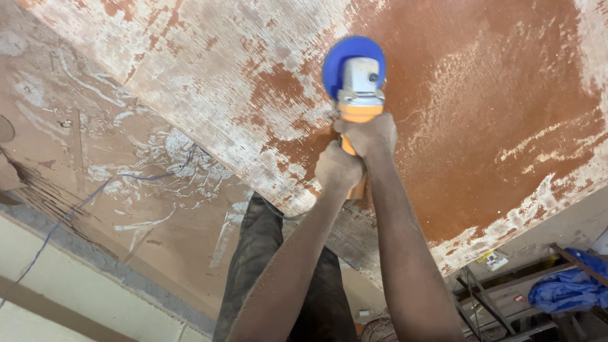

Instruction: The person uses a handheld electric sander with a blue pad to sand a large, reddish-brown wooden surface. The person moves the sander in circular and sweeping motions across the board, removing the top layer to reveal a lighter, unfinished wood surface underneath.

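Note:
Both my hands grip an orange power sander (pixel 358 95) with a grey head and a round blue disc. My left hand (pixel 337 168) wraps the rear of the orange handle. My right hand (pixel 370 134) holds the body just ahead of it. The blue disc lies flat on a large wooden panel (pixel 481 126) stained reddish brown, with pale sanded streaks and patches across it. My dust-covered forearms reach forward over my dark trousers (pixel 256 253).
A thin blue cable (pixel 95 193) trails over the dusty brown board (pixel 126 209) at the left. A crumpled blue cloth (pixel 567 288) lies on a metal frame (pixel 487 297) at the lower right. A pale ledge (pixel 82 297) runs along the lower left.

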